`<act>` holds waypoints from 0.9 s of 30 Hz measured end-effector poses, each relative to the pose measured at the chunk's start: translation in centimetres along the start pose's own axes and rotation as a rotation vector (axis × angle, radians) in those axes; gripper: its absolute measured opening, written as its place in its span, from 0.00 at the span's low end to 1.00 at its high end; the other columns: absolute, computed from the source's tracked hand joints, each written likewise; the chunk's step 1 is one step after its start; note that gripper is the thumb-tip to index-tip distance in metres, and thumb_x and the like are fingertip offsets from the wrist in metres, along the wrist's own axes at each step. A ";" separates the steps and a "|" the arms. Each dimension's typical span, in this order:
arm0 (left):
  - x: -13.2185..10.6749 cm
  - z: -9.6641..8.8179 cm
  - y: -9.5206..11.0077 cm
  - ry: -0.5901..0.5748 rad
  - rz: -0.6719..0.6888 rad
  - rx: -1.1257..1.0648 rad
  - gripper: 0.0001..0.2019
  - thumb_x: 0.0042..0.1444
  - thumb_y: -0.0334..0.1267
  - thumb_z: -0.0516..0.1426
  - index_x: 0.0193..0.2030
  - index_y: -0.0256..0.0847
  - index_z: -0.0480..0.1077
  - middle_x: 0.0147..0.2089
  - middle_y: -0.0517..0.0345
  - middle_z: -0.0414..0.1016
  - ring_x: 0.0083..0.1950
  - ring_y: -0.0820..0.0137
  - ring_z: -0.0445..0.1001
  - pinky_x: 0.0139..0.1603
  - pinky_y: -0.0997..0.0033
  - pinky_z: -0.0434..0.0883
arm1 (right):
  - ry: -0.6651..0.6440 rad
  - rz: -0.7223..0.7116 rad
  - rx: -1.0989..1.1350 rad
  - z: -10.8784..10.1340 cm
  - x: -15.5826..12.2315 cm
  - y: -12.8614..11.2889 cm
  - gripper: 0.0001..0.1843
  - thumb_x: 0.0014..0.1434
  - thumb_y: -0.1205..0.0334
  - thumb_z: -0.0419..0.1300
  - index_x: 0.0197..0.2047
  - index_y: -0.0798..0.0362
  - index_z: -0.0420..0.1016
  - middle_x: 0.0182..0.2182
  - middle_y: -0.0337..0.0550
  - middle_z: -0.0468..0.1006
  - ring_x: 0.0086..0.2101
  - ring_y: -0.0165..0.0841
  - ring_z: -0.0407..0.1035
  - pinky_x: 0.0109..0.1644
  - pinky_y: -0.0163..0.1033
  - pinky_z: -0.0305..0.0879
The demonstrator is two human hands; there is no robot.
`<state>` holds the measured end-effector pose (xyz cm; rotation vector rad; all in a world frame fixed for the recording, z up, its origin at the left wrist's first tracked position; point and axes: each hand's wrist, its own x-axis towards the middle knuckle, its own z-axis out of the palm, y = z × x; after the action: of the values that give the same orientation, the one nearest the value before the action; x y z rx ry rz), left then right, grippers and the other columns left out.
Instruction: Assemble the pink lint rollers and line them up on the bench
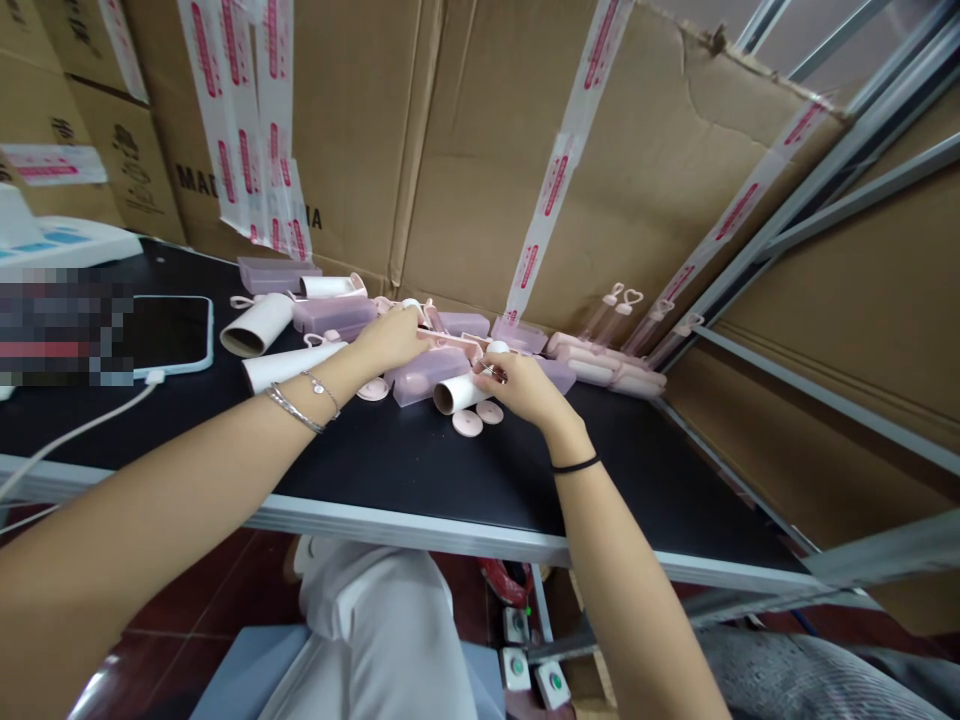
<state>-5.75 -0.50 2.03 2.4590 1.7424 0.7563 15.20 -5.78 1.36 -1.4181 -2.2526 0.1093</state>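
My left hand point(394, 340) is closed around one end of a long pink plastic piece point(454, 342), which looks like a roller handle. The piece reaches across toward my right hand point(517, 382), whose fingertips are pinched together beside its far end. A small shiny bit shows at those fingertips, too small to name. Just below lies a white roll on a cardboard core point(456, 394), with two pink round discs point(467, 424) in front of it. Translucent purple covers point(429, 376) lie around and behind both hands. Another white roll point(259, 325) rests left of my left hand.
Pink-and-white rollers point(585, 368) are stacked at the right, near clear tubes with heart-shaped loops point(624, 303). A phone point(172, 335) with a white cable lies on the black tabletop point(480, 480) at left. Cardboard point(480, 150) stands behind; a metal frame point(750, 250) rises at right.
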 end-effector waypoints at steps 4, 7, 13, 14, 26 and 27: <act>0.3 0.3 -0.7 -0.028 -0.020 -0.099 0.11 0.46 0.30 0.52 0.32 0.37 0.75 0.35 0.49 0.76 0.39 0.61 0.73 0.41 0.65 0.68 | 0.003 0.048 -0.035 0.2 0.1 0.0 0.09 0.57 0.62 0.54 0.36 0.55 0.75 0.27 0.39 0.70 0.28 0.29 0.61 0.33 0.34 0.53; 0.6 0.5 -1.0 0.149 -0.108 -0.326 0.10 0.42 0.26 0.53 0.31 0.39 0.72 0.32 0.53 0.74 0.35 0.64 0.71 0.39 0.66 0.68 | 0.051 0.007 -0.061 0.0 0.2 -0.3 0.09 0.58 0.62 0.54 0.34 0.55 0.74 0.28 0.40 0.71 0.28 0.28 0.61 0.34 0.34 0.53; 0.6 -1.2 1.0 0.364 -0.359 -1.362 0.07 0.51 0.30 0.56 0.37 0.42 0.62 0.30 0.59 0.69 0.28 0.73 0.70 0.29 0.73 0.67 | -0.003 -0.228 -0.145 -0.1 -0.6 -4.0 0.14 0.63 0.60 0.50 0.31 0.54 0.73 0.26 0.41 0.74 0.28 0.29 0.65 0.34 0.34 0.55; 0.4 -1.5 1.5 0.343 -0.353 -1.500 0.06 0.52 0.31 0.57 0.36 0.41 0.62 0.32 0.58 0.69 0.29 0.75 0.70 0.30 0.74 0.68 | -0.056 -0.249 -0.205 0.3 -0.7 -4.7 0.14 0.63 0.60 0.50 0.32 0.54 0.74 0.28 0.42 0.75 0.29 0.30 0.66 0.34 0.35 0.55; -1.1 -1.4 4.2 0.180 -0.005 -1.511 0.25 0.48 0.25 0.57 0.53 0.44 0.58 0.43 0.56 0.72 0.38 0.71 0.74 0.41 0.67 0.72 | 0.360 -0.022 0.087 0.9 0.1 -3.6 0.17 0.67 0.56 0.43 0.46 0.53 0.69 0.40 0.47 0.76 0.41 0.35 0.70 0.45 0.39 0.63; -1.3 -1.6 4.4 0.148 0.040 -1.501 0.22 0.51 0.28 0.56 0.54 0.43 0.59 0.44 0.54 0.72 0.40 0.71 0.75 0.42 0.66 0.73 | 0.421 -0.018 0.260 0.6 0.1 -3.4 0.18 0.66 0.52 0.44 0.46 0.53 0.68 0.38 0.45 0.76 0.37 0.33 0.70 0.42 0.38 0.64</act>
<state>-2.82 -3.64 4.26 1.3451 0.5529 1.4762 12.03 -7.14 1.89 -1.1576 -1.8323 0.0852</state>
